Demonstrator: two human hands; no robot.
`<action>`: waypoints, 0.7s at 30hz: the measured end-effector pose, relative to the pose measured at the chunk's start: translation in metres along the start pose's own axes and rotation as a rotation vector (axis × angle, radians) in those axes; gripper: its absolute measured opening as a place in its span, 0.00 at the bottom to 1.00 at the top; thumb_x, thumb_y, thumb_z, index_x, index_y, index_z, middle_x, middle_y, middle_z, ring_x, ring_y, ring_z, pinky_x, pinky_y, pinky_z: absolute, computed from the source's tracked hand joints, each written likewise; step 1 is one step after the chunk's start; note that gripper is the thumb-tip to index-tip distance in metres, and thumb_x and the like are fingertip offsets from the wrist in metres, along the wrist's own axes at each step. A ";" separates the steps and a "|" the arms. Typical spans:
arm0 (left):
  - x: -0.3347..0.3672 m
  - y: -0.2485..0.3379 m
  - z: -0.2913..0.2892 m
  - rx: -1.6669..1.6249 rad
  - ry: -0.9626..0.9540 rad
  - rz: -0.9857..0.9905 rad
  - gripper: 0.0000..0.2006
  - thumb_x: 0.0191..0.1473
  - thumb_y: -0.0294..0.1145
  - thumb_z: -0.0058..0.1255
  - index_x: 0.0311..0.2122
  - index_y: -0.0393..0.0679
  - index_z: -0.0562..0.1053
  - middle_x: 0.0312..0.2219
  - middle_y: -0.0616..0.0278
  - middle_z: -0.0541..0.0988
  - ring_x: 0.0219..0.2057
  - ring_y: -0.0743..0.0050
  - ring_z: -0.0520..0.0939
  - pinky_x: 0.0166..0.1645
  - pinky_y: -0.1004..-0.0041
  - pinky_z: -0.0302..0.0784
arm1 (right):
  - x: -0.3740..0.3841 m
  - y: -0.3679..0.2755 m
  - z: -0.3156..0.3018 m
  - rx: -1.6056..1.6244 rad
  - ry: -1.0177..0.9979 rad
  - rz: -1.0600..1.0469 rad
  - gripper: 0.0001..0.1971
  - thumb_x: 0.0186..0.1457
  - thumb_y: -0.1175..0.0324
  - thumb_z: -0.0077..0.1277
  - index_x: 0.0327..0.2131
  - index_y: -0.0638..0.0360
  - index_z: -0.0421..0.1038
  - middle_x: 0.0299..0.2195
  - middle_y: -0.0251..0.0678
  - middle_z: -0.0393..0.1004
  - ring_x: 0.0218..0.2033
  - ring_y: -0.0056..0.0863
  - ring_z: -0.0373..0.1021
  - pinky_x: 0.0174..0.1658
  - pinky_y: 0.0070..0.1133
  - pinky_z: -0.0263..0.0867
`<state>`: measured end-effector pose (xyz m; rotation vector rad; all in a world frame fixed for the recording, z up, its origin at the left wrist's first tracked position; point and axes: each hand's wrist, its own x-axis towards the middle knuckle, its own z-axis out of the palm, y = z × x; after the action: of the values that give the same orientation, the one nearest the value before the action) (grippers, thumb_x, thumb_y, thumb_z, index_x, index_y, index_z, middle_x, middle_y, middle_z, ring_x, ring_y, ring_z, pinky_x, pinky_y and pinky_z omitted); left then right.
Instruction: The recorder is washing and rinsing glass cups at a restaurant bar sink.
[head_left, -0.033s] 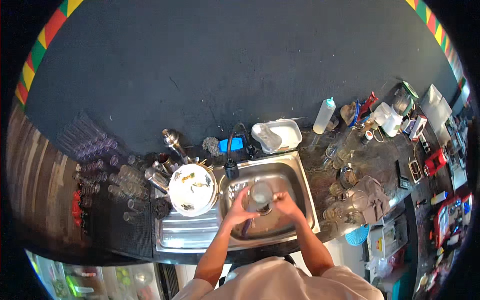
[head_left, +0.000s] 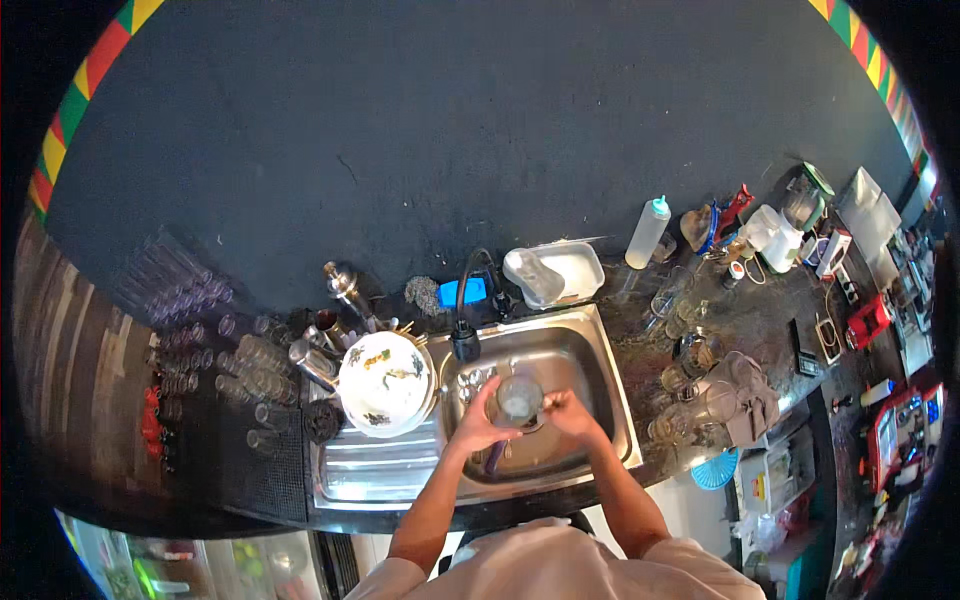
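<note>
Over the sink basin (head_left: 590,400), a clear drinking glass (head_left: 520,402) sits between my two hands. My left hand (head_left: 480,422) curves round its left side, thumb and fingers apart around the wall. At the glass's right side, my right hand (head_left: 568,413) is closed with fingers curled in against it; whether they grip a handle cannot be made out. Below the glass, a dark purple handle (head_left: 493,458) lies in the basin. Small shiny metal pieces (head_left: 472,382) rest by the basin's left wall. The black faucet (head_left: 465,342) stands just behind the hands.
Stacked white plates (head_left: 380,385) stand on the drainboard (head_left: 380,472) at left, with metal shakers (head_left: 345,282) behind and many glasses (head_left: 262,365) further left. A blue sponge (head_left: 462,292) and white tub (head_left: 575,270) sit behind the sink. Glassware (head_left: 690,350) and a cloth (head_left: 740,395) line the right counter.
The glass has come slightly toward me and tilted, so its round opening shows more fully. Both hands stay on it, the right one shifting slightly.
</note>
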<state>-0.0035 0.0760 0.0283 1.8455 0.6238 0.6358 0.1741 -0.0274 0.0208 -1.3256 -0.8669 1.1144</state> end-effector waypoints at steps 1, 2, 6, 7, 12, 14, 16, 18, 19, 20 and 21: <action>-0.001 0.003 -0.003 -0.008 -0.017 0.004 0.42 0.24 0.28 0.66 0.50 0.38 0.57 0.44 0.57 0.67 0.42 0.68 0.71 0.49 0.74 0.64 | -0.005 0.002 0.008 -0.124 -0.014 0.043 0.08 0.39 0.79 0.45 0.13 0.58 0.61 0.14 0.19 0.58 0.19 0.10 0.52 0.22 0.15 0.50; -0.004 0.005 -0.006 -0.097 -0.104 -0.041 0.39 0.25 0.27 0.65 0.48 0.37 0.60 0.42 0.58 0.69 0.42 0.70 0.71 0.48 0.74 0.65 | -0.007 0.003 0.013 -0.246 -0.032 0.088 0.07 0.39 0.78 0.46 0.14 0.58 0.62 0.15 0.19 0.58 0.21 0.11 0.53 0.23 0.15 0.51; -0.025 -0.012 -0.015 -0.262 -0.091 -0.158 0.33 0.25 0.23 0.63 0.44 0.38 0.64 0.37 0.62 0.72 0.39 0.75 0.72 0.46 0.76 0.65 | 0.005 -0.008 0.019 -0.089 -0.208 0.213 0.08 0.40 0.76 0.46 0.28 0.62 0.69 0.22 0.24 0.68 0.25 0.14 0.61 0.29 0.16 0.58; -0.026 -0.011 -0.016 -0.273 -0.034 -0.223 0.32 0.25 0.23 0.62 0.43 0.37 0.64 0.36 0.63 0.72 0.38 0.76 0.72 0.45 0.76 0.65 | 0.019 -0.003 0.013 -0.091 -0.208 0.208 0.08 0.40 0.76 0.46 0.28 0.62 0.69 0.22 0.24 0.68 0.25 0.14 0.61 0.29 0.16 0.58; -0.022 -0.003 -0.012 -0.298 0.080 -0.233 0.29 0.26 0.22 0.58 0.41 0.38 0.65 0.35 0.63 0.71 0.38 0.75 0.71 0.45 0.75 0.65 | 0.134 0.037 -0.025 -0.230 0.346 0.081 0.24 0.42 0.61 0.49 0.44 0.65 0.63 0.32 0.42 0.73 0.30 0.29 0.70 0.33 0.24 0.66; -0.027 -0.012 -0.012 -0.300 0.107 -0.253 0.29 0.25 0.22 0.58 0.41 0.38 0.65 0.36 0.63 0.71 0.39 0.75 0.71 0.46 0.75 0.65 | 0.169 0.033 -0.004 -0.507 0.519 0.031 0.26 0.41 0.58 0.51 0.43 0.66 0.64 0.32 0.45 0.73 0.30 0.33 0.71 0.34 0.27 0.66; -0.036 -0.019 -0.011 -0.314 0.155 -0.324 0.30 0.24 0.20 0.58 0.41 0.39 0.64 0.36 0.64 0.71 0.40 0.74 0.71 0.47 0.74 0.64 | 0.181 0.013 0.018 -0.816 0.527 0.078 0.31 0.36 0.55 0.55 0.43 0.67 0.63 0.32 0.44 0.72 0.32 0.38 0.70 0.36 0.29 0.65; -0.039 -0.020 -0.003 -0.345 0.179 -0.318 0.30 0.24 0.20 0.58 0.41 0.39 0.64 0.37 0.64 0.70 0.40 0.74 0.71 0.47 0.74 0.64 | 0.187 0.018 0.024 -0.879 0.505 0.124 0.30 0.36 0.55 0.54 0.43 0.64 0.64 0.31 0.46 0.72 0.33 0.40 0.69 0.37 0.31 0.64; -0.041 -0.022 -0.001 -0.376 0.191 -0.310 0.30 0.24 0.19 0.58 0.42 0.39 0.64 0.37 0.64 0.70 0.40 0.74 0.71 0.47 0.73 0.64 | 0.189 0.014 0.033 -0.942 0.494 0.174 0.29 0.37 0.55 0.54 0.43 0.61 0.64 0.30 0.48 0.71 0.34 0.42 0.69 0.37 0.33 0.64; -0.042 -0.025 0.001 -0.355 0.211 -0.316 0.31 0.24 0.18 0.59 0.42 0.39 0.64 0.38 0.64 0.70 0.41 0.74 0.70 0.48 0.73 0.63 | 0.186 0.012 0.039 -0.950 0.526 0.138 0.28 0.39 0.58 0.52 0.46 0.57 0.63 0.32 0.47 0.70 0.34 0.43 0.68 0.37 0.34 0.64; -0.043 -0.029 0.001 -0.351 0.231 -0.319 0.31 0.24 0.18 0.59 0.42 0.39 0.64 0.38 0.64 0.70 0.41 0.74 0.70 0.48 0.73 0.63 | 0.186 0.008 0.044 -0.949 0.506 0.130 0.28 0.39 0.58 0.52 0.46 0.57 0.63 0.32 0.47 0.70 0.34 0.43 0.68 0.37 0.34 0.64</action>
<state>-0.0378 0.0552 -0.0048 1.3226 0.8781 0.6982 0.1829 0.1624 -0.0052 -2.3374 -0.9566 0.3706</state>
